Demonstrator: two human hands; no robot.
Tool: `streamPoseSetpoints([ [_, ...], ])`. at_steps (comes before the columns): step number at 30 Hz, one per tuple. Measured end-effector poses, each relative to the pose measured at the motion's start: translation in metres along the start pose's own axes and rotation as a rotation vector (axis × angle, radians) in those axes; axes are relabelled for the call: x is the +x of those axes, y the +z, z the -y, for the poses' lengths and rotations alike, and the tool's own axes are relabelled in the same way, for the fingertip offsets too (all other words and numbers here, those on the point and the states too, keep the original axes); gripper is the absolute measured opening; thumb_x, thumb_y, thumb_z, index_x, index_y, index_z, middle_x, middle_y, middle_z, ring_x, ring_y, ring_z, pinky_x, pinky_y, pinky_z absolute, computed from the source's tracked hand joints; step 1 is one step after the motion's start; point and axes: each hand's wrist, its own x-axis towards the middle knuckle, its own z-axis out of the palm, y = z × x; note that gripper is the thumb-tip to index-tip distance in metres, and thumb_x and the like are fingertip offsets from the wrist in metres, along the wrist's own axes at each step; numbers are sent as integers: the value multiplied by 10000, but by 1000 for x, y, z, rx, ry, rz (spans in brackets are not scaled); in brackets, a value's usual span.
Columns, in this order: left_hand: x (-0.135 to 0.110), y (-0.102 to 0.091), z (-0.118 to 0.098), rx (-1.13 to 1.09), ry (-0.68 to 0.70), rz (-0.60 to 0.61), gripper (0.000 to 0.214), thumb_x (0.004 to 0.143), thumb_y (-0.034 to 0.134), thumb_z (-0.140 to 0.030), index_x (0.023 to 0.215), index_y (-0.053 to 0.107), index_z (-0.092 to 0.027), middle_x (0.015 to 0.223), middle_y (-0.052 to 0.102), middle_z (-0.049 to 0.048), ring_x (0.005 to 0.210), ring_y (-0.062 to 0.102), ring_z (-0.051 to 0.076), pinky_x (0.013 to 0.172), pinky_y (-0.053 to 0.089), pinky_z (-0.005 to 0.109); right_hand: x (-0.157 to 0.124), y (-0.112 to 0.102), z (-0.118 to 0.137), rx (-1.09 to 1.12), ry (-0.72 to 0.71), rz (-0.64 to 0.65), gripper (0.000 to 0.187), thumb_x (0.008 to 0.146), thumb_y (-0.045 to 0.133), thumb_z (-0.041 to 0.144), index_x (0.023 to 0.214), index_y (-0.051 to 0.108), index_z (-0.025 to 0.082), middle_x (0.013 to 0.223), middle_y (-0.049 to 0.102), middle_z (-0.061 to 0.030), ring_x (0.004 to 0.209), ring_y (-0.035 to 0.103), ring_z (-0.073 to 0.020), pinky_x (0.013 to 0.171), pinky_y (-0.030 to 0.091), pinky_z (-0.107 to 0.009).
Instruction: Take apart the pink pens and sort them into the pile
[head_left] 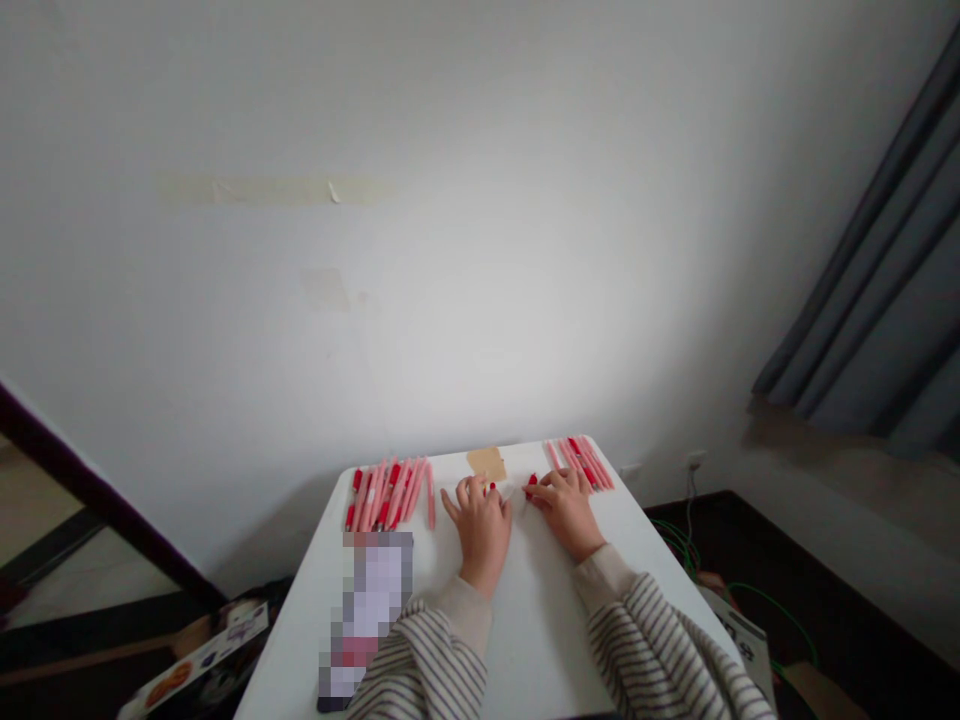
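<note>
My left hand and my right hand rest side by side in the middle of a small white table. The fingers of both are curled together around small red pieces, too small to name. A row of pink and red pens lies left of my left hand. A second, smaller group of pink pens lies at the far right corner, just beyond my right hand. A tan paper scrap sits at the far edge between the groups.
A blurred-out flat object lies on the table's left near side. The table stands against a white wall. Boxes sit on the floor at left, green cables and a grey curtain at right.
</note>
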Motion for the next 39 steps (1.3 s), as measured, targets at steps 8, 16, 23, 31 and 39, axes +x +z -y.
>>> streamPoseSetpoints([
  [8, 0, -8, 4, -105, -38, -5, 57, 777, 637, -260, 797, 687, -240, 1137, 590, 48, 1150, 445, 266, 1086, 225, 613, 0, -1, 1, 44, -20, 0, 191, 814, 686, 271, 956, 731, 392, 1061, 624, -29, 1073, 445, -246, 1003, 267, -464],
  [16, 6, -12, 12, -181, -49, -36, 78, 800, 621, -265, 813, 689, -230, 1136, 585, 63, 1121, 465, 246, 1028, 323, 509, 0, 1, 1, 66, -53, 8, 167, 820, 669, 227, 913, 720, 355, 1104, 617, -12, 1088, 445, -240, 976, 315, -444],
  [23, 5, -10, 20, -212, -26, -54, 91, 808, 613, -281, 830, 688, -235, 1134, 589, 61, 1099, 484, 234, 1012, 347, 465, 3, 1, -2, 142, -100, -73, 128, 872, 602, 243, 933, 702, 294, 1073, 651, -36, 1071, 456, -237, 943, 365, -404],
  [31, 3, -9, 25, -231, -47, -54, 77, 787, 645, -285, 832, 693, -245, 1138, 585, 54, 1117, 481, 240, 1035, 332, 482, 5, -6, 1, 157, -52, -155, 104, 888, 578, 253, 930, 674, 255, 941, 679, -33, 1015, 464, -238, 937, 332, -399],
  [39, 5, -13, 24, -237, -54, -66, 77, 782, 653, -294, 819, 699, -245, 1126, 579, 53, 1103, 470, 244, 1028, 337, 478, 4, -7, 1, 93, 1, -189, 112, 886, 575, 264, 925, 680, 266, 947, 677, -39, 1040, 460, -247, 981, 271, -434],
])
